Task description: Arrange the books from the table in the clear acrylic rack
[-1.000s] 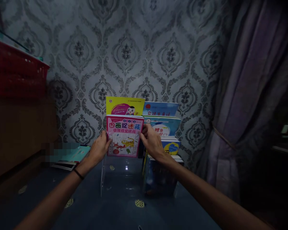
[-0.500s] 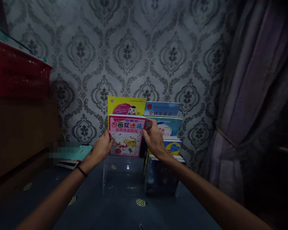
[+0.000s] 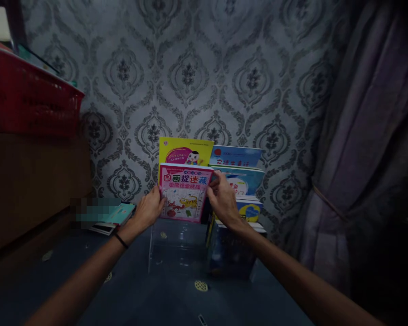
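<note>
Between my hands a pink picture book (image 3: 185, 194) stands upright, its cover facing me. My left hand (image 3: 150, 207) grips its left edge, thumb on the front. On the opposite edge my right hand (image 3: 222, 197) pinches the book near its upper corner. A yellow book (image 3: 186, 149) rises directly behind it. Below the pink book, the clear book stand (image 3: 151, 246) shows its left side and steps. Its right half carries several books: a blue one (image 3: 238, 156) at the back, a teal one (image 3: 256, 180) before it, and a dark one (image 3: 233, 249) in front.
A few books (image 3: 117, 213) lie flat on the dark tablecloth (image 3: 149, 299) at left. Farther left, a red basket (image 3: 34, 95) sits on a brown box (image 3: 37, 185). Patterned wallpaper (image 3: 187, 77) backs the table, and a tied curtain (image 3: 333, 217) hangs at right.
The whole scene has shifted slightly right in view as the camera turned. Both hands keep their hold on the pink book, which looks slightly more tilted.
</note>
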Tool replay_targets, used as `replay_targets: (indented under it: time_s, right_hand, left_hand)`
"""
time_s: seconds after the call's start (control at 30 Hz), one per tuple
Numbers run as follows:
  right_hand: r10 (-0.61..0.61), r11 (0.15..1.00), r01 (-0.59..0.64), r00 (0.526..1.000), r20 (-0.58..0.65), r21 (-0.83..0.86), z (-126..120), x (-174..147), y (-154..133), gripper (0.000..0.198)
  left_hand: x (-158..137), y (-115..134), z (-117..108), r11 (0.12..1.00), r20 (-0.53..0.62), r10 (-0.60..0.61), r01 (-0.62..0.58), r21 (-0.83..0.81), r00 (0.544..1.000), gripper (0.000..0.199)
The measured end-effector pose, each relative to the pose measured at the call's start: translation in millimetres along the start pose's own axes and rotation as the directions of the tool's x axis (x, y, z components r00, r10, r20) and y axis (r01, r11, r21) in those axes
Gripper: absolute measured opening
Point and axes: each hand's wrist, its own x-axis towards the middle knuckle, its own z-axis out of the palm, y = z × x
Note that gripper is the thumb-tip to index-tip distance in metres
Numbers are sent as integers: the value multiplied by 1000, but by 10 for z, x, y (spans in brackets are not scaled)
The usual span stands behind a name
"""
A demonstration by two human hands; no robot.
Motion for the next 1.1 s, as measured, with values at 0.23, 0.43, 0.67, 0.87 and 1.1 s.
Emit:
replay_targets:
  time_s: [0.23, 0.43, 0.67, 0.87, 1.1]
  right_hand:
    - [28, 999, -27, 999, 31, -24, -11, -66, 2, 31]
    - [108, 990, -99, 990, 88, -100, -32, -34, -25, 21]
    - [150, 989, -146, 979, 136, -37, -33, 22, -31, 19]
    - [130, 989, -112, 972, 197, -95, -71, -40, -26, 23]
    - [109, 991, -90, 972, 210, -96, -65, -91, 13, 23]
  left_hand:
    - [-12, -17, -29, 1000, -8, 29, -29, -6, 1000, 22]
    - [60, -28, -54, 999, 21, 26, -25, -45, 999, 22]
    - [150, -87, -25, 993, 8, 74, -73, -88, 997, 24]
    - [99, -29, -43, 996, -47, 42, -45, -80, 998, 28]
    - [58, 47, -96, 999, -51, 12, -14, -44, 999, 25]
